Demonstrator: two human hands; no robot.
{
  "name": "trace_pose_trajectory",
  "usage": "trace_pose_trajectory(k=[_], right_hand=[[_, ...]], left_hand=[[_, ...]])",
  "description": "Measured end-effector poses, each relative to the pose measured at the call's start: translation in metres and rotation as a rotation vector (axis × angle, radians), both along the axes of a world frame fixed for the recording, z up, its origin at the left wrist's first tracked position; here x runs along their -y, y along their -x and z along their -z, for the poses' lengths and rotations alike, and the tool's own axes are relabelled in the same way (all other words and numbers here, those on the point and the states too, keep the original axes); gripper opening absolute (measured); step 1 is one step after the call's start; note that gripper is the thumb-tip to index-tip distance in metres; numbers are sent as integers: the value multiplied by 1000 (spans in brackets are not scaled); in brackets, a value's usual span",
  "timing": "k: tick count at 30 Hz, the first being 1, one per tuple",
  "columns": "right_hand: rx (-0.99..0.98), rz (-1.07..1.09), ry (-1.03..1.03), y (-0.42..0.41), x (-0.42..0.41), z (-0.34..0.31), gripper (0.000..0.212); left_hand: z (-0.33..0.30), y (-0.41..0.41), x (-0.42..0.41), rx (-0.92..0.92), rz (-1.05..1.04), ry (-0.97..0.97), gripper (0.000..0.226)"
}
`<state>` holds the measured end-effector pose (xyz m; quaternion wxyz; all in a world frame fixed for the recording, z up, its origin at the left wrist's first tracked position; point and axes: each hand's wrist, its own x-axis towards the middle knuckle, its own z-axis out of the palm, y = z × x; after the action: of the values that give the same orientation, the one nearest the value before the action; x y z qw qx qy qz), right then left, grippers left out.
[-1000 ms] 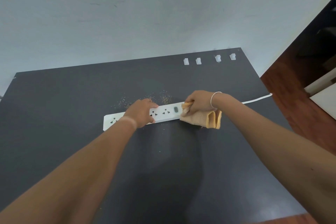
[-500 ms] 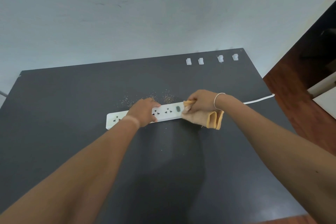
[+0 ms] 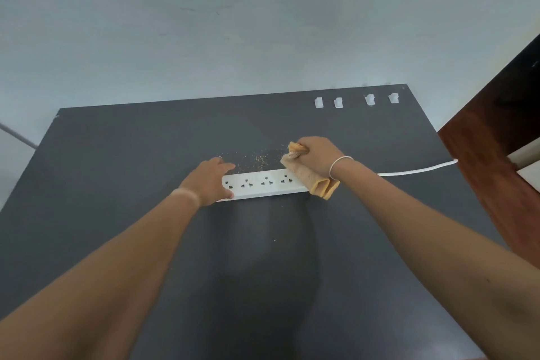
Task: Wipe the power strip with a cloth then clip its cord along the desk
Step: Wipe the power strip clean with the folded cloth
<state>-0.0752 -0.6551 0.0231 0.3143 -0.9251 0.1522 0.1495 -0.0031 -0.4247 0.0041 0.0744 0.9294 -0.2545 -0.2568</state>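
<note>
A white power strip (image 3: 263,185) lies across the middle of the dark desk (image 3: 263,272). My left hand (image 3: 211,181) rests flat on its left end and covers that end. My right hand (image 3: 317,156) is closed on an orange cloth (image 3: 306,175), which is pressed on the strip's right end and hides the switch there. The white cord (image 3: 415,169) runs from under the cloth to the desk's right edge. Several white cord clips (image 3: 339,102) sit in a row near the desk's far right edge.
Fine yellowish crumbs (image 3: 257,159) lie on the desk just behind the strip. A pale wall (image 3: 233,23) rises behind the desk. A reddish-brown floor (image 3: 482,149) shows past the desk's right edge.
My left hand has slid left along the strip, uncovering more sockets. My right hand with the cloth has shifted slightly back and over the switch end.
</note>
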Motion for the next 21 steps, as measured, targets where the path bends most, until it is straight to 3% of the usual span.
trace_pose_trajectory(k=[4, 8, 12, 16, 21], right_hand=[[-247, -224, -22, -3, -28, 5, 24], [-6, -56, -22, -16, -40, 9, 30], [-207, -231, -28, -18, -58, 7, 31], [-17, -96, -30, -25, -60, 15, 29], [-212, -237, -87, -17, -68, 8, 25]], left_hand=[[1, -3, -24, 0, -30, -47, 68], [4, -4, -37, 18, -60, -36, 61], [7, -5, -43, 25, -78, 2, 59], [9, -5, -45, 17, -71, -3, 58], [4, -3, -47, -7, -109, 43, 54]])
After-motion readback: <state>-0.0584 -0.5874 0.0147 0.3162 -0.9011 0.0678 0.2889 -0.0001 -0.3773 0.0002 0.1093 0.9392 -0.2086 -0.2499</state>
